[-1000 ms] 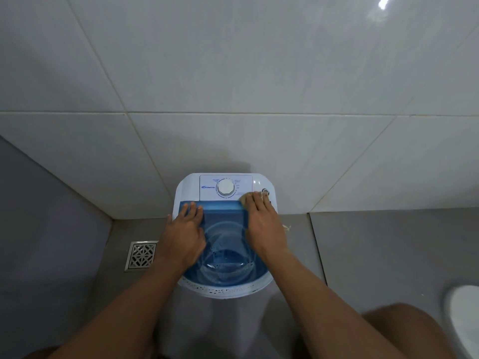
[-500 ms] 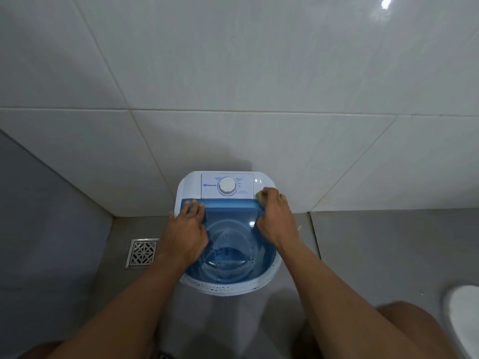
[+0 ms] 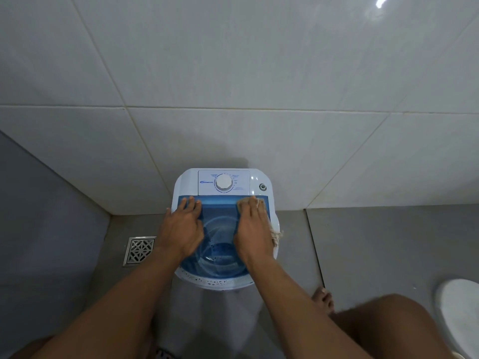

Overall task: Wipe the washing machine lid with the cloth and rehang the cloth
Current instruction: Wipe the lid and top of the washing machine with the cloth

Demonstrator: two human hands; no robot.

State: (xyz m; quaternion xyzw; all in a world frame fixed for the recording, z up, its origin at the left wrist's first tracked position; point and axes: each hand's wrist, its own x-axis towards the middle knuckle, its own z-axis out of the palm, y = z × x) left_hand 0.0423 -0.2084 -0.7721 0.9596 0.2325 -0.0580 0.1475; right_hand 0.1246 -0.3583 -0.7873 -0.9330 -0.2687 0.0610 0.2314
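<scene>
A small white washing machine (image 3: 185, 182) stands against the tiled wall, with a see-through blue lid (image 3: 220, 237) and a white dial (image 3: 224, 182) on its back panel. My left hand (image 3: 181, 229) lies flat on the lid's left side, fingers spread, holding nothing. My right hand (image 3: 252, 229) presses a tan cloth (image 3: 243, 202) onto the lid's right side. Most of the cloth is hidden under the palm; a frayed edge (image 3: 276, 237) sticks out at the right rim.
A metal floor drain (image 3: 140, 250) sits on the grey floor to the left. A white rounded fixture (image 3: 458, 309) shows at the lower right. My bare foot (image 3: 322, 300) and knee are beside the machine on the right. White wall tiles rise behind.
My right hand with the cloth slid from the lid's back right corner down along the right side, towards me. The left hand stayed on the lid's left side.
</scene>
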